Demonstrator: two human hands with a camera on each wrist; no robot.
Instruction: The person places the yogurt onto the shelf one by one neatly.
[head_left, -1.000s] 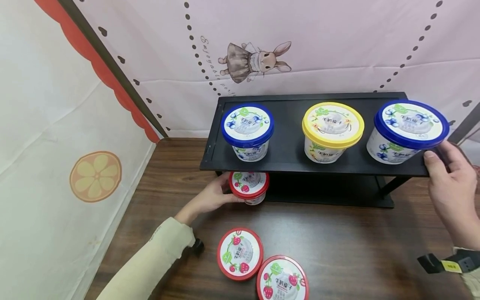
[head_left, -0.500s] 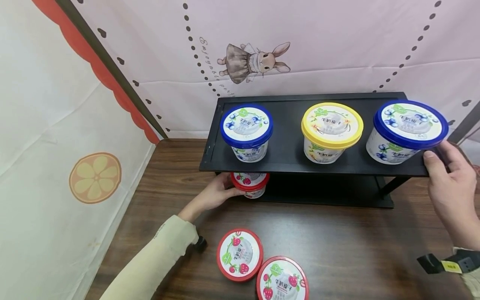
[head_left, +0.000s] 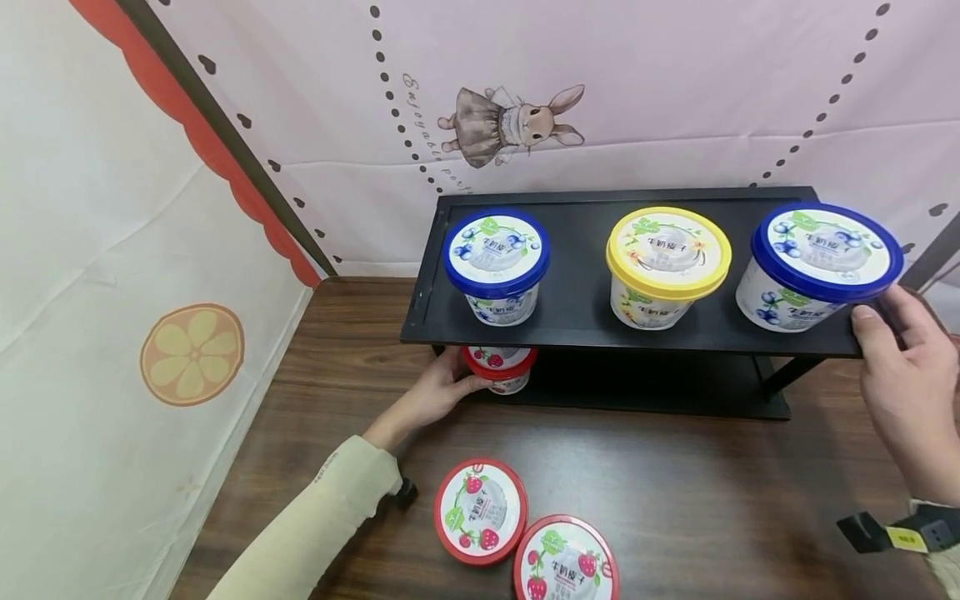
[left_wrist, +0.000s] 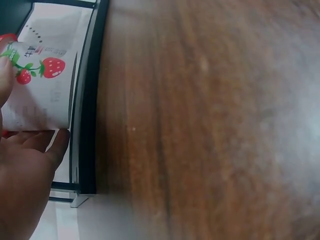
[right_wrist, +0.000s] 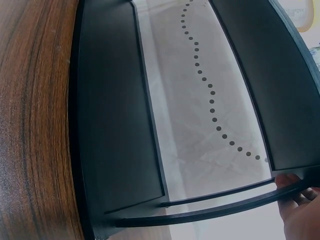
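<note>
At the left end of a black two-tier rack (head_left: pixel 577 275), my left hand (head_left: pixel 429 390) holds a red-lidded tub (head_left: pixel 507 385) with strawberries printed on it. In the head view the upper tier hides the back of its lid. The left wrist view has the same strawberry tub (left_wrist: pixel 40 95) upright at the lower tier's front edge, thumb and fingers on either side. My right hand (head_left: pixel 911 375) grips the upper tier's right end, beside a blue-lidded tub (head_left: pixel 821 250). In the right wrist view the fingers (right_wrist: pixel 290 182) curl round the rack's end bar.
On the upper tier stand another blue-lidded tub (head_left: pixel 497 254) at left and a yellow-lidded tub (head_left: pixel 667 254) right of the middle. Two more strawberry tubs (head_left: pixel 481 512) (head_left: pixel 566 567) stand on the wooden table (head_left: pixel 697 492) in front. A printed cloth (head_left: pixel 645 75) hangs behind.
My left hand has moved the strawberry tub back, farther under the upper tier; in the last half second it has hardly moved. My right hand keeps its hold on the rack.
</note>
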